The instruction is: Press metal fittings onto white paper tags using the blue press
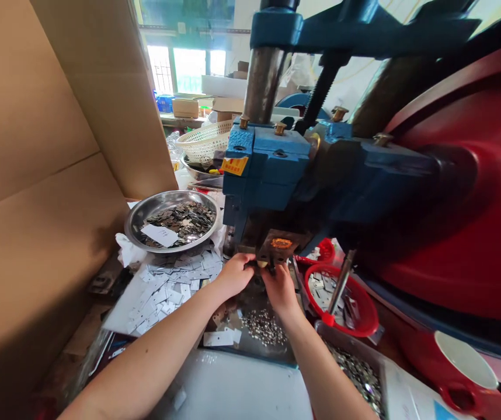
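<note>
Both my hands reach under the head of a blue press. My left hand and my right hand meet at the die below the ram, fingertips pinched around a small metal piece that is mostly hidden. A pile of small flat silver plates lies to the left of my left hand. Tiny silver rivets are scattered just below my wrists.
A steel bowl of dark stamped parts sits behind the plates, with a white basket beyond it. A red bowl of plates and a red flywheel guard stand at right. Cardboard walls off the left side.
</note>
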Demonstrator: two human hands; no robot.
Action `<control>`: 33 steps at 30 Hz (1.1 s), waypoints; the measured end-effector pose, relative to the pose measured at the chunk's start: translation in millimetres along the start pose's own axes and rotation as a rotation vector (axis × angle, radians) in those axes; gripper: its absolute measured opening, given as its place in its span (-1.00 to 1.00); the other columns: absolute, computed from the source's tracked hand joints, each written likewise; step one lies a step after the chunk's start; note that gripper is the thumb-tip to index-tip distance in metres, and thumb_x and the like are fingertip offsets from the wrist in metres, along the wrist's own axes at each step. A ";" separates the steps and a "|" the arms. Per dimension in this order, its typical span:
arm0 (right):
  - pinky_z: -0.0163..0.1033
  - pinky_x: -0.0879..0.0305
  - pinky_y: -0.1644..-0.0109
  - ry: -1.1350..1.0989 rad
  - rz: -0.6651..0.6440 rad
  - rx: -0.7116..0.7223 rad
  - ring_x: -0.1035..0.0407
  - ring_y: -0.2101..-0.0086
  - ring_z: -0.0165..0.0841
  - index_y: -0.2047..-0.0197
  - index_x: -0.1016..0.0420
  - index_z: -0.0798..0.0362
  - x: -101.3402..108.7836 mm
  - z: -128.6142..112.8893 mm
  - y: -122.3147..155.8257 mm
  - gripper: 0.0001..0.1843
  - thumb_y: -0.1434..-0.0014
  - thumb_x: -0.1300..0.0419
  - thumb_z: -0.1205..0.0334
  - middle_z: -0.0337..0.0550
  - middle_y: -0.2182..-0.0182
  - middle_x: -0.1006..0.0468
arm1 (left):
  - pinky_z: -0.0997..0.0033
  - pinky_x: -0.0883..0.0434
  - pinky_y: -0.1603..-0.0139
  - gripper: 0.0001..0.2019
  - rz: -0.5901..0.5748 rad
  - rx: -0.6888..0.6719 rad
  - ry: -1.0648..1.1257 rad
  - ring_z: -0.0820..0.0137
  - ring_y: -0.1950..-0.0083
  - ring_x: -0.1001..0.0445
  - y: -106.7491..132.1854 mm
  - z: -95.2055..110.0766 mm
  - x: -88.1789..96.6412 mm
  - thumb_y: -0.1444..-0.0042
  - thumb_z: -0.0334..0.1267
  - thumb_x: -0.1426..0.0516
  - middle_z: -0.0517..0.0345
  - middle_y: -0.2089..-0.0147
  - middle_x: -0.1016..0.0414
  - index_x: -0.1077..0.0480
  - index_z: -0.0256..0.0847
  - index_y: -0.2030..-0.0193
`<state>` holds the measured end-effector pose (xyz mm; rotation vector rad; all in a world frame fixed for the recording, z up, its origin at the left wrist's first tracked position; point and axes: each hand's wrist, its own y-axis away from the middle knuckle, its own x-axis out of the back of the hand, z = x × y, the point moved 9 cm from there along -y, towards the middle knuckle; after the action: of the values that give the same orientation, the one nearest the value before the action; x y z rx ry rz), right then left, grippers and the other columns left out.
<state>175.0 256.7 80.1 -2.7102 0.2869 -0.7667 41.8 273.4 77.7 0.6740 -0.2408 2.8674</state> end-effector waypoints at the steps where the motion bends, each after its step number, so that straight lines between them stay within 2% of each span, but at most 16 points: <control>1: -0.09 -0.29 0.11 -0.001 0.006 -0.003 -0.36 0.22 -0.19 0.27 -0.47 0.06 1.1 -0.5 0.5 -0.71 -0.01 -0.06 0.10 -0.06 0.28 -0.45 | 0.27 -0.34 -0.10 -0.66 0.011 -0.003 -0.009 0.26 0.01 -0.45 0.5 2.1 2.7 -0.02 -0.46 -0.08 0.09 0.05 -0.52 -0.47 -0.19 0.06; 5: -0.12 -0.31 0.18 -0.007 0.054 -0.023 -0.34 0.27 -0.22 0.28 -0.44 0.06 15.9 -4.2 10.8 -0.69 -0.07 -0.07 0.01 -0.06 0.28 -0.44 | 0.21 -0.25 -0.16 -0.69 0.133 0.002 -0.058 0.23 -0.10 -0.35 16.8 7.4 34.3 -0.11 -0.32 -0.09 0.04 -0.06 -0.43 -0.40 -0.18 -0.01; 7: -0.17 -0.31 0.22 -0.023 0.055 -0.036 -0.34 0.26 -0.24 0.25 -0.44 0.05 26.0 -5.3 21.0 -0.69 -0.11 -0.06 0.01 -0.07 0.27 -0.44 | 0.21 -0.31 -0.06 -0.78 0.155 0.010 -0.101 0.24 0.00 -0.39 34.8 6.5 50.4 -0.14 -0.29 -0.08 0.06 0.05 -0.48 -0.44 -0.17 0.08; 8: -0.19 -0.31 0.22 -0.030 0.036 -0.046 -0.35 0.26 -0.25 0.24 -0.45 0.04 29.7 -4.9 26.8 -0.70 -0.13 -0.06 0.01 -0.08 0.27 -0.45 | 0.25 -0.34 0.03 -0.82 0.118 0.002 -0.165 0.26 0.08 -0.42 44.9 6.2 52.8 -0.15 -0.28 -0.06 0.10 0.14 -0.49 -0.46 -0.14 0.16; 11: -0.19 -0.30 0.19 -0.012 -0.057 -0.096 -0.38 0.26 -0.25 0.27 -0.48 0.02 36.3 2.3 44.7 -0.72 -0.14 -0.06 0.03 -0.11 0.31 -0.49 | 0.32 -0.34 0.13 -0.85 -0.069 -0.025 -0.326 0.31 0.19 -0.43 77.0 1.6 42.8 -0.15 -0.32 -0.06 0.18 0.28 -0.49 -0.47 -0.10 0.29; 14: -0.15 -0.30 0.11 0.048 -0.121 -0.126 -0.40 0.24 -0.24 0.27 -0.50 0.01 40.5 12.7 58.7 -0.71 -0.14 -0.05 0.03 -0.12 0.30 -0.52 | 0.30 -0.32 0.08 -0.90 -0.187 -0.044 -0.430 0.28 0.14 -0.40 100.8 -2.3 26.1 -0.10 -0.30 -0.14 0.15 0.23 -0.46 -0.48 -0.09 0.25; 17: -0.12 -0.30 0.07 0.084 -0.125 -0.104 -0.41 0.21 -0.22 0.26 -0.50 0.00 46.1 18.2 65.5 -0.72 -0.14 -0.05 0.04 -0.11 0.28 -0.54 | 0.21 -0.30 0.04 -0.80 -0.141 -0.004 -0.543 0.20 0.08 -0.37 107.7 -5.3 23.4 -0.04 -0.23 -0.21 0.08 0.16 -0.41 -0.45 -0.10 0.16; 20: -0.10 -0.32 0.07 0.118 -0.111 -0.079 -0.43 0.23 -0.21 0.28 -0.50 0.00 51.6 20.7 67.0 -0.71 -0.14 -0.04 0.04 -0.11 0.30 -0.55 | 0.16 -0.28 0.04 -0.77 -0.115 0.028 -0.596 0.16 0.07 -0.34 108.0 -7.3 23.2 0.02 -0.20 -0.26 0.08 0.15 -0.37 -0.44 -0.12 0.19; 26: -0.09 -0.33 0.10 0.235 -0.081 -0.027 -0.42 0.25 -0.21 0.29 -0.49 0.00 57.1 23.2 63.1 -0.70 -0.17 -0.01 0.04 -0.10 0.31 -0.54 | 0.23 -0.28 0.06 -0.79 -0.103 0.067 -0.503 0.22 0.11 -0.34 109.2 -11.9 19.5 0.09 -0.30 -0.27 0.13 0.19 -0.36 -0.41 -0.13 0.27; 33: -0.09 -0.31 0.08 0.422 -0.089 0.194 -0.39 0.22 -0.23 0.22 -0.48 0.03 44.9 12.0 60.6 -0.71 -0.25 0.03 0.12 -0.09 0.28 -0.51 | 0.34 -0.28 0.14 -0.85 -0.042 0.041 -0.339 0.31 0.17 -0.37 108.1 -2.8 17.9 0.10 -0.47 -0.18 0.19 0.28 -0.40 -0.36 -0.15 0.40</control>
<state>212.5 190.9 70.8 -2.3735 0.1731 -1.3195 1.5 171.8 71.0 1.1573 -0.2115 2.7101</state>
